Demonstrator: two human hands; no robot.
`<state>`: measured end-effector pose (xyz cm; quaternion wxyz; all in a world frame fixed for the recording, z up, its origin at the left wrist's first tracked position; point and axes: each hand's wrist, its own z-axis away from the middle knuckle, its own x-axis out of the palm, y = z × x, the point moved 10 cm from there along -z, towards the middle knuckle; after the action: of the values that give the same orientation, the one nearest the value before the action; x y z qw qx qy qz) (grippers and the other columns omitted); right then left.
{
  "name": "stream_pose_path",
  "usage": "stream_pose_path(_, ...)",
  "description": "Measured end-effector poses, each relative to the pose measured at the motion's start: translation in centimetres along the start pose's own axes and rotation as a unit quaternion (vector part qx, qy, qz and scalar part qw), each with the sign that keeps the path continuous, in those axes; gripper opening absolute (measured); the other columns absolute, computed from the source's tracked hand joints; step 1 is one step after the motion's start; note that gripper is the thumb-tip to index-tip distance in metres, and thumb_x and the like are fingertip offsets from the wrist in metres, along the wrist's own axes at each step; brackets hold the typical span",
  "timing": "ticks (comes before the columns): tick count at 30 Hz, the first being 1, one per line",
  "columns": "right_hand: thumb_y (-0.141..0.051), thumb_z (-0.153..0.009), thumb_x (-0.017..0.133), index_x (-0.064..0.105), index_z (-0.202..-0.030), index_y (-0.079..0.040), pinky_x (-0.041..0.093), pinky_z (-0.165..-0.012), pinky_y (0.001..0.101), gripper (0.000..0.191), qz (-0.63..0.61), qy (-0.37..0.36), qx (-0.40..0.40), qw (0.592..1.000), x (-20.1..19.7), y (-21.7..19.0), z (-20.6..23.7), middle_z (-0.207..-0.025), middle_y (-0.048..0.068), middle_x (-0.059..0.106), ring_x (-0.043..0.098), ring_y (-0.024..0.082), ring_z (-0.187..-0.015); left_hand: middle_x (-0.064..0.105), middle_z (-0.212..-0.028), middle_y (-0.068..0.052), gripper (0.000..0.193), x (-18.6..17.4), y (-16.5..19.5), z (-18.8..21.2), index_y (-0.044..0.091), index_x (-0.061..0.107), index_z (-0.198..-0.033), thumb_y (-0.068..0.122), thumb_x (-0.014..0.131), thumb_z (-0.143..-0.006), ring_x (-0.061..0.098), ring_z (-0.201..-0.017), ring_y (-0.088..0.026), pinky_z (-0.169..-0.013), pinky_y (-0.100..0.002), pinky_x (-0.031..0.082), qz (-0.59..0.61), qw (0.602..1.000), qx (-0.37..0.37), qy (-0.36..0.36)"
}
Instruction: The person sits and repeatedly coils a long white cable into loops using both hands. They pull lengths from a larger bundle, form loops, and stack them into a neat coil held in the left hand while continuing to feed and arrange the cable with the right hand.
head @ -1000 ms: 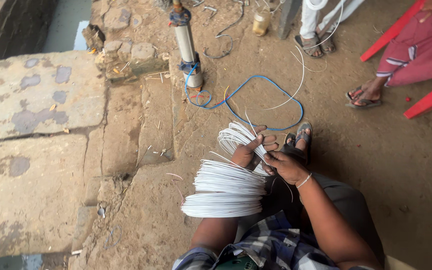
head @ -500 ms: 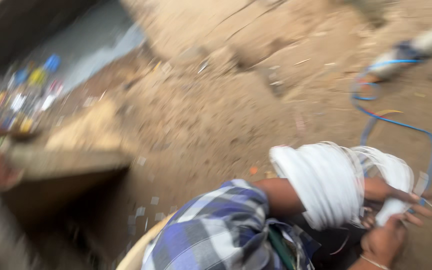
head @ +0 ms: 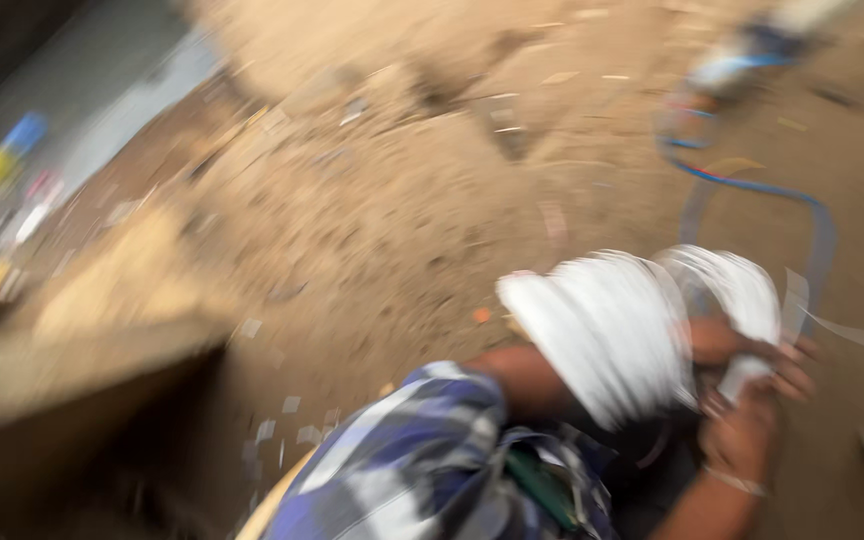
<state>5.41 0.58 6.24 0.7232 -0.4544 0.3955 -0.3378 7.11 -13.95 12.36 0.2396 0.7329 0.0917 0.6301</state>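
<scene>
The frame is heavily blurred by motion. A thick coil of white cable hangs around my left forearm, which comes out of a blue and white checked sleeve. My left hand sits past the coil and grips the white strands there. My right hand, with a thin bracelet at the wrist, closes on the white cable just below the left hand. A loose white strand trails off to the right.
A blue cable loops over the sandy ground toward a blurred pipe-like object at the upper right. A concrete ledge and small colourful items lie at the left.
The view swung from a steep look down on the ground to a lower angle facing left. The coil now sits around my left forearm, with both hands still on the white cable.
</scene>
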Motion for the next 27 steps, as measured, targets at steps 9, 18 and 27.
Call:
stream_pose_path(9,-0.039,-0.110,0.051,0.069,-0.113,-0.004,0.051,-0.081,0.0425,0.039,0.324,0.124,-0.196,0.917,-0.5,-13.4,11.4,-0.103,0.014,0.069,0.064,0.029,-0.093,0.065,-0.135,-0.027,0.038,5.5,-4.4,1.8,-0.005,0.050,-0.141,0.013,0.060,-0.109,0.068,-0.119,-0.039,-0.092,-0.040,0.058,0.111,0.992,-0.034,-0.058)
stream_pose_path(18,-0.044,-0.105,0.059,0.062,-0.128,0.007,0.042,-0.115,0.0611,0.056,0.402,0.204,-0.549,0.704,2.2,-35.3,27.8,-0.143,0.024,0.056,0.051,0.047,-0.139,0.068,-0.126,-0.019,0.036,9.7,-3.8,5.7,-0.002,0.051,-0.137,0.014,0.058,-0.106,0.070,-0.105,-0.031,-0.081,-0.044,0.058,0.055,0.996,-0.037,0.058)
stream_pose_path(27,-0.035,-0.102,0.067,0.057,-0.135,0.005,0.044,-0.115,0.0514,0.053,0.325,0.166,-0.504,0.783,2.1,-33.3,28.1,-0.142,0.023,0.056,0.054,0.041,-0.137,0.068,-0.125,-0.019,0.029,9.9,-3.9,7.2,-0.003,0.059,-0.130,0.011,0.060,-0.105,0.065,-0.118,-0.032,-0.100,-0.042,0.055,0.036,0.997,-0.025,0.069)
